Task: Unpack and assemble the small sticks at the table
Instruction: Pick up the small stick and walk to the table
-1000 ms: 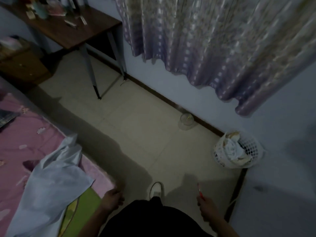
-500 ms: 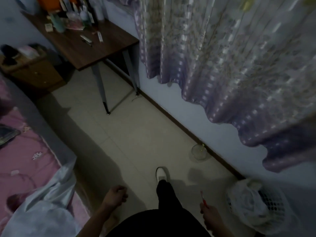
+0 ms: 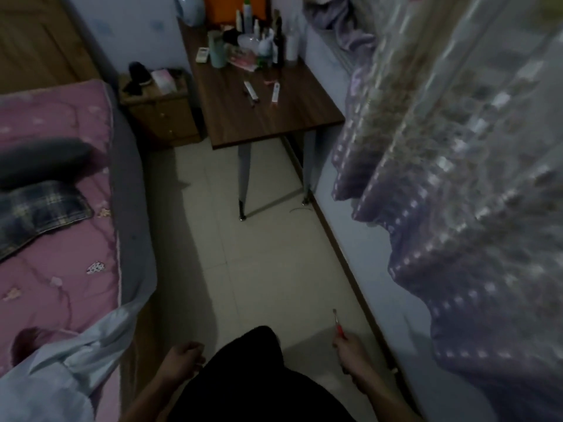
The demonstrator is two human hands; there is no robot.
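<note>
A dark wooden table (image 3: 274, 117) stands ahead by the wall, with bottles and jars (image 3: 262, 41) crowded at its far end and two small white tubes (image 3: 275, 92) lying on its middle. My right hand (image 3: 350, 348) hangs low at the right, closed around a thin red-handled tool (image 3: 338, 325) that points up. My left hand (image 3: 182, 357) is low at the left, fingers curled into a loose fist with nothing visible in it. No small sticks can be made out in this dim room.
A bed with a pink cover (image 3: 61, 208) and pillows runs along the left. A wooden nightstand (image 3: 158, 111) sits beside the table. A purple curtain (image 3: 457, 178) hangs on the right wall. Pale tiled floor (image 3: 259, 254) leads to the table.
The view has swung left and up: the table now lies straight ahead and nearer, and the white basket and the glass jar by the wall have left the view. Both hands keep their pose.
</note>
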